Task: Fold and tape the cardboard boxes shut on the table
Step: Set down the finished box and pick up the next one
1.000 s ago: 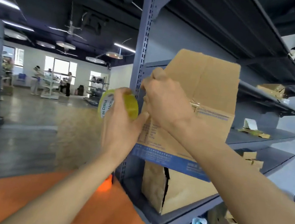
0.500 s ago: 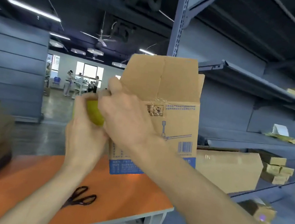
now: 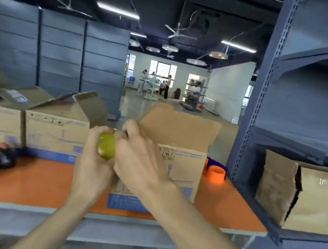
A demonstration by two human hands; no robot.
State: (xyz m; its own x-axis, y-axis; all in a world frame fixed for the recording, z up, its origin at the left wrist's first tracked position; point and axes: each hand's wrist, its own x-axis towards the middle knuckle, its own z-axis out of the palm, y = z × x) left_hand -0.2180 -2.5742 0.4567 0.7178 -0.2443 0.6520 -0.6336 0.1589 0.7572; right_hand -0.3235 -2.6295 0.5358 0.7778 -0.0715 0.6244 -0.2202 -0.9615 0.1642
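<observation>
Both grips (image 3: 92, 169) (image 3: 141, 164) round tape roll (image 3: 107, 147)

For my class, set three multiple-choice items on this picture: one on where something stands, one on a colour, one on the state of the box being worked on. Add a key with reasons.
1. Where does the orange cylinder stand?
A. On the table, right of the open box
B. On the top shelf
C. Left of all the boxes

2. What colour is the tape roll held in the left hand?
A. Red
B. Yellow-green
C. White

3. How is the open box's rear flap?
A. Taped down flat
B. Standing up
C. Torn off

Key:
1 A: it stands on the orange tabletop beside the box's right side.
2 B: the roll's visible face is yellow-green.
3 B: the flap rises above the box's printed side.
</observation>
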